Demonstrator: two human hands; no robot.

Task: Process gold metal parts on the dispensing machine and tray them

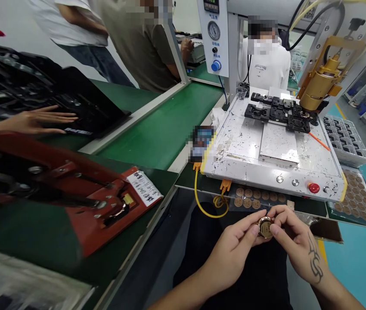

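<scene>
Over my lap, both hands grip a small round watch case with a shiny gold-coloured rim and a printed brownish disc on the face turned toward me. My left hand pinches its left edge between thumb and fingers. At the right edge, the thumb of my right hand presses on the disc while the fingers curl behind the rim. A sheet of round brown stickers lies just beyond my hands, under the front edge of the white machine. The watch case's underside is hidden.
Black fixtures sit on the machine beneath a gold-coloured dispensing head. A red stop button is on its front. Yellow cables loop nearby. Left stands a red press; a co-worker's hand touches a black panel. More stickers lie right.
</scene>
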